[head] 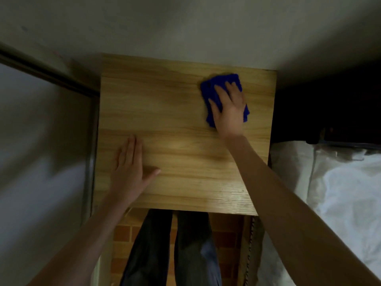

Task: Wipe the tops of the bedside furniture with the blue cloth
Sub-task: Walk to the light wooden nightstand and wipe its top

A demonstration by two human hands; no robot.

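1. A person's right hand (228,112) presses flat on the blue cloth (218,83), fingers straight and spread; nothing curls round the fabric, and the palm's weight appears to be what keeps it against the wood
2. The blue cloth lies bunched under that hand at the far right corner of the bedside table top (175,112), near the back edge and the right edge, its folds showing past the fingertips and on both sides of the palm
3. The left hand (129,168) rests open on the near left part of the top, fingers together and thumb out, well apart from the cloth and holding nothing; it is probably a brace for the forward lean
4. Bare wood lies between the two hands; the wipe seems to be working a corner, and how much of the surface is already done cannot be told
5. A pale wall (185,27) stands behind the table, a dark-framed panel (41,120) to its left and white bedding (340,182) just beside it on the right; dark trousers (191,244) and a brick-patterned floor (121,234) show below the near edge
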